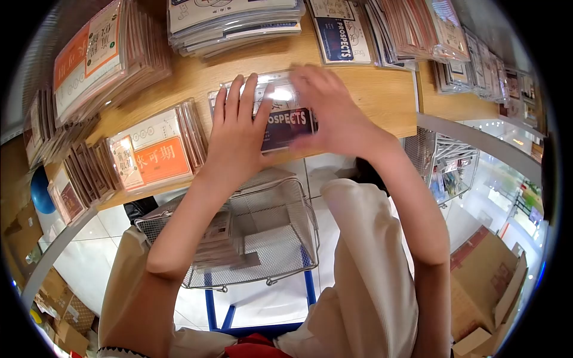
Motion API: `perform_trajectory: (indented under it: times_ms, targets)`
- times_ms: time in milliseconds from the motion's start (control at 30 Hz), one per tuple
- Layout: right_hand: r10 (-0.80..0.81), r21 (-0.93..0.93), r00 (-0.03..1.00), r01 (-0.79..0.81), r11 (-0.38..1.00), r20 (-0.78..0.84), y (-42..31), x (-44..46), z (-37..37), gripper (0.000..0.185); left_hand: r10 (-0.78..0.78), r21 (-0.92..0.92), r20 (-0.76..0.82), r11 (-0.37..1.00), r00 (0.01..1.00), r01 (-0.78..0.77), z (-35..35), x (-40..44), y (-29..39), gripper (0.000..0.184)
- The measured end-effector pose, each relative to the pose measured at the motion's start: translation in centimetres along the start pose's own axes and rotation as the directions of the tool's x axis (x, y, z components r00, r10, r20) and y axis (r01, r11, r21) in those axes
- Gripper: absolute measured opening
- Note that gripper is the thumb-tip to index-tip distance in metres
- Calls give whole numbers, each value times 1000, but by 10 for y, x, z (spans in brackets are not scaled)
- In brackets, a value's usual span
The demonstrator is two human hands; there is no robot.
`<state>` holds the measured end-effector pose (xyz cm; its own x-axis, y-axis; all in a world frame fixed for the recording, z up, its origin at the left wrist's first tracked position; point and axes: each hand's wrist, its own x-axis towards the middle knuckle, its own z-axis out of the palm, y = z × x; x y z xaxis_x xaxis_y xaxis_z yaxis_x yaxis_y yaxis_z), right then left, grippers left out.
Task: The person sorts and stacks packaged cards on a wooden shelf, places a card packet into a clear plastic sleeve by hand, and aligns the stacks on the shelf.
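A flat packet in clear plastic (285,132), dark blue with the word PROSPECTS in its lower part, lies on the wooden table (382,98) before me. My left hand (236,128) rests over its left side, fingers stretched out and spread across the plastic. At the packet's right edge is my right hand (337,116), slightly smeared by motion, its thumb and fingers apart. Whether its fingertips touch the packet, I cannot tell. Glare hides part of the packet's upper half.
Stacks of similar packets (236,24) line the table's back, and orange-and-white ones (158,152) stand at left. Below the front edge is a wire mesh basket (280,230) with packets inside. A cardboard box (486,280) sits on the floor at right.
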<state>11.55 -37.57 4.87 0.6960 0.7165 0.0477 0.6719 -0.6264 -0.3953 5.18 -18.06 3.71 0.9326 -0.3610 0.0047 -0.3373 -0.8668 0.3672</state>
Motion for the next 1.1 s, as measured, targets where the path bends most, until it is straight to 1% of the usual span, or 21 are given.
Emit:
perform_trajectory:
  times_ms: [67,100,167,267,367,467,567,600,700,867,967,1000,1100]
  targets:
    - [115,44,980,-109,993,-165,22,13,9,77,-18,34,39,999,999,17,0,1,1,102]
    - [233,-45,941,-251,967,-247,35,24,14,77,-25,55,56,998,998,22,-1,1,2,103]
    - [413,-180,801,-526,832,-433,61,47,24,76,-21,62,41,998,999,18,-3,2,3,103]
    - [645,-187,620,-770,610,-447,70,59,42,87,-40,58,21,998,999,39,-3,4,7,105]
    - [629,-192,645,-748,635,-434,65,57,51,92,-49,49,-13,998,999,49,-2,4,9,105]
    - [690,-82,646,-747,660,-328,63,52,33,95,-43,37,-20,998,999,44,-1,3,8,106]
    - [710,-136,609,-784,605,-354,65,58,34,98,-47,28,-26,998,999,47,0,1,7,106]
    - [742,-109,583,-805,584,-332,65,61,33,99,-45,23,-33,999,998,46,1,2,8,106]
    - [827,-104,542,-840,532,-150,58,64,11,103,-43,7,-19,999,999,43,2,2,8,105]
    - [816,-172,557,-829,532,-157,55,53,17,103,-31,6,16,1000,999,31,0,2,7,105]
    - [801,-103,587,-810,578,-119,55,47,5,104,4,-15,19,1000,1000,-4,1,0,7,104]
    - [801,-66,583,-812,580,-136,53,42,2,105,20,-23,17,1000,1000,-20,2,-1,7,104]
    - [772,186,605,-750,635,-195,53,17,-2,103,60,-101,-4,993,998,-60,-4,-8,13,101]
